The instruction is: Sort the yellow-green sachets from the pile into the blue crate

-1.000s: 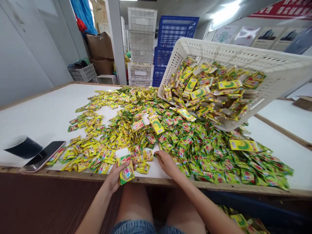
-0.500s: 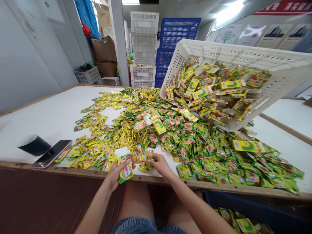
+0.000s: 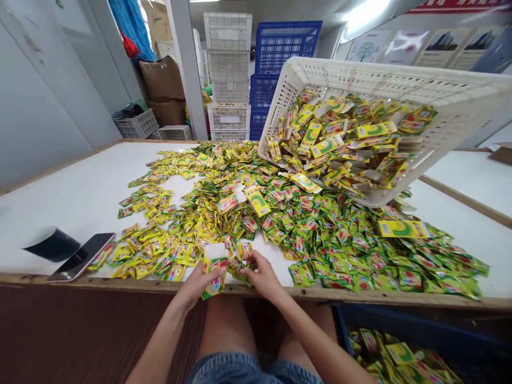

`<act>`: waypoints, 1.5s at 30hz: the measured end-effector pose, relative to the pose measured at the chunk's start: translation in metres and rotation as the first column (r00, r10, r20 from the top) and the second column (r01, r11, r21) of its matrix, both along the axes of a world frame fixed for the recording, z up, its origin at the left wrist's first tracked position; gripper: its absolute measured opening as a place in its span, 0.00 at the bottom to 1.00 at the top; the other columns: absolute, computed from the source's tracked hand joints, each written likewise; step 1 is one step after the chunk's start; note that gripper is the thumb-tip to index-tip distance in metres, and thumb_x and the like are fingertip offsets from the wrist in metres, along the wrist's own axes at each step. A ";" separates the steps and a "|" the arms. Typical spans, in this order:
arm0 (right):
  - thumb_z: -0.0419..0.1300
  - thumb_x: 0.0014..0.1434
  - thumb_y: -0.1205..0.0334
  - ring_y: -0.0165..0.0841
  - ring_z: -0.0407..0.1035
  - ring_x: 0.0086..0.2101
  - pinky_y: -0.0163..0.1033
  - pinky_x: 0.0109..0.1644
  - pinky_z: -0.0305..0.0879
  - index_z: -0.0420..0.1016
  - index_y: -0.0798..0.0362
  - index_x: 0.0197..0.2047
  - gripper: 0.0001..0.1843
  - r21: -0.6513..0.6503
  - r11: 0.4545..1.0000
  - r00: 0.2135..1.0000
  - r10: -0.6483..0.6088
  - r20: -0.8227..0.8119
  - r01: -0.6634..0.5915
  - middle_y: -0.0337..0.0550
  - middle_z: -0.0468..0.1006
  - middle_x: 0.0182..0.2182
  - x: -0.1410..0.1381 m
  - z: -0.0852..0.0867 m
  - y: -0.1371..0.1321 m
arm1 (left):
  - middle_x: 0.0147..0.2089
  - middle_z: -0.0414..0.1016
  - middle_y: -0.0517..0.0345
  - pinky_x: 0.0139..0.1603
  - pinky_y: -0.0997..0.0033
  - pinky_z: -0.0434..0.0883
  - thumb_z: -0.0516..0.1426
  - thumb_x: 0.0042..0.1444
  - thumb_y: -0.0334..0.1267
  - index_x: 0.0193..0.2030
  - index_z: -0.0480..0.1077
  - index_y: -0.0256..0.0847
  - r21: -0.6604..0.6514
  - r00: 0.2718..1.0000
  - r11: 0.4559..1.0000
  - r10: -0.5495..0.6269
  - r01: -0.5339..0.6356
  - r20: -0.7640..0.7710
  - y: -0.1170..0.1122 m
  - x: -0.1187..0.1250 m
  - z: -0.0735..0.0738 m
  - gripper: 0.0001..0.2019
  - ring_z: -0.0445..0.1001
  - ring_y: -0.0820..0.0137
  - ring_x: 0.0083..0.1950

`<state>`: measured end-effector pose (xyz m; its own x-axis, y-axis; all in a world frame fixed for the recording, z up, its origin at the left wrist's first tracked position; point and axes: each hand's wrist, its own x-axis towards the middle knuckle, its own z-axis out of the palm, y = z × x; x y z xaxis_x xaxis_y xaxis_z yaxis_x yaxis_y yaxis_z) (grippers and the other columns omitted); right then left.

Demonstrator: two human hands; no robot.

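Upright in my left hand (image 3: pixel 203 282) is a small yellow-green carton (image 3: pixel 215 274), gripped between thumb and fingers with its white top flap raised. My right hand (image 3: pixel 259 273) is close beside it, fingertips pinched on small yellow-green sachets (image 3: pixel 240 266) at the table's front edge; how many is hidden by the fingers. Beyond both hands spreads a wide heap of sachets (image 3: pixel 320 234), yellower on the left and greener on the right. Two cartons, one a yellow carton (image 3: pixel 258 200), lie on the heap.
A tilted white basket (image 3: pixel 448 80) full of cartons rests on the heap at right. A dark cup (image 3: pixel 52 245) and a phone (image 3: pixel 82 257) lie at left. Below the wooden table edge (image 3: pixel 304 293), a blue bin (image 3: pixel 384 320) holds more packets. Crates (image 3: pixel 228 53) stand behind.
My left hand has brought the carton rightward, closer to my right hand. The right hand stays near the same spot, still pinching sachets. The view has shifted slightly.
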<state>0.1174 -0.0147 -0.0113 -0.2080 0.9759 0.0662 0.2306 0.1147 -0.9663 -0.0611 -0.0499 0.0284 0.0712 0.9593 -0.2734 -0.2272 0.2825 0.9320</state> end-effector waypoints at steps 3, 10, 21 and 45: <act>0.63 0.43 0.64 0.32 0.66 0.35 0.37 0.40 0.64 0.66 0.52 0.35 0.14 -0.009 1.000 0.986 -0.010 -0.169 0.009 0.39 0.71 0.32 0.007 0.013 0.000 | 0.40 0.78 0.48 0.42 0.68 0.69 0.65 0.41 0.37 0.43 0.73 0.34 0.054 0.995 0.994 -0.099 0.099 0.005 0.001 0.012 0.003 0.20 0.75 0.61 0.40; 0.59 0.50 0.52 0.36 0.70 0.38 0.41 0.38 0.68 0.66 0.54 0.41 0.18 -0.225 0.974 0.853 -0.115 -0.508 -0.003 0.46 0.74 0.37 0.012 0.019 -0.010 | 0.38 0.79 0.49 0.43 0.66 0.69 0.64 0.41 0.39 0.43 0.72 0.35 0.069 0.992 0.998 -0.008 -0.001 0.125 0.006 0.051 -0.002 0.20 0.76 0.62 0.39; 0.48 0.53 0.73 0.32 0.64 0.33 0.35 0.37 0.61 0.65 0.52 0.38 0.11 0.366 0.929 0.977 -0.027 0.212 -0.054 0.40 0.69 0.31 0.058 0.087 0.024 | 0.24 0.75 0.53 0.29 0.69 0.68 0.66 0.37 0.39 0.34 0.71 0.32 0.093 0.982 0.985 -0.157 0.148 0.109 0.034 0.088 -0.019 0.17 0.72 0.69 0.24; 0.60 0.51 0.66 0.37 0.60 0.40 0.41 0.44 0.58 0.67 0.52 0.35 0.07 0.436 0.821 0.686 -0.076 0.723 -0.368 0.44 0.67 0.35 0.049 0.073 0.041 | 0.26 0.76 0.52 0.32 0.69 0.69 0.64 0.40 0.42 0.32 0.71 0.33 0.209 0.981 0.963 -0.187 0.172 0.051 0.044 0.099 -0.032 0.15 0.73 0.68 0.27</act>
<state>0.1666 0.0266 0.0612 -0.5434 0.7800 0.3103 0.7223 0.6228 -0.3006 0.0377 -0.0059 -0.0033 0.2591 0.9638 -0.0630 -0.2560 0.1314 0.9577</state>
